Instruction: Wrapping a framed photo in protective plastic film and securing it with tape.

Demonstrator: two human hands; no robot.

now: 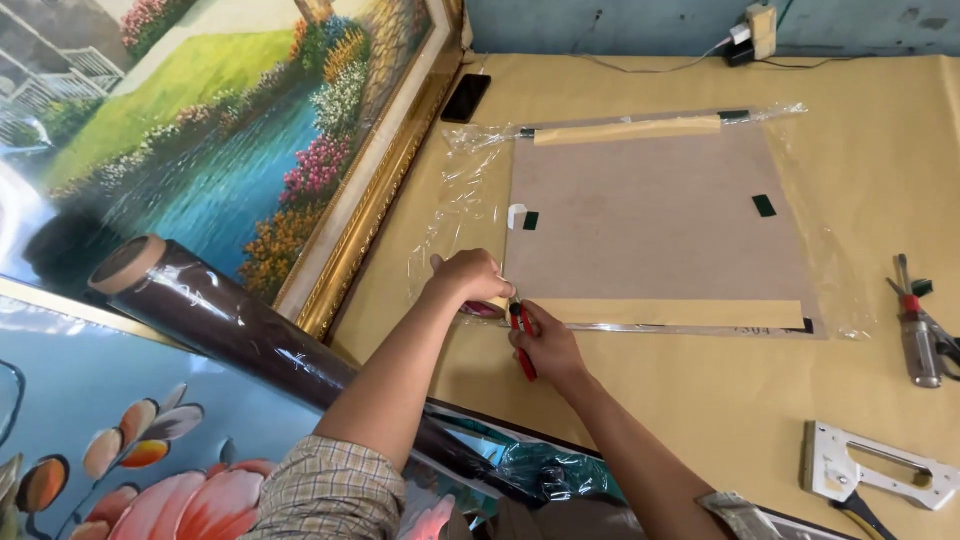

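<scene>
A brown backing board (650, 215) wrapped in clear plastic film (455, 215) lies face down on the paper-covered table. Strips of tan tape run along its far and near edges. My left hand (470, 277) presses on a roll of tape (487, 308) at the board's near left corner. My right hand (545, 345) grips a red utility knife (521, 340), its tip at that same corner beside the roll.
A gold-framed landscape painting (250, 150) leans at the left, with a dark roll (240, 325) and a flower painting (150, 450) in front. A black phone (466, 97) lies at the back. A staple gun (875, 470) and a metal tool (920, 330) sit at the right.
</scene>
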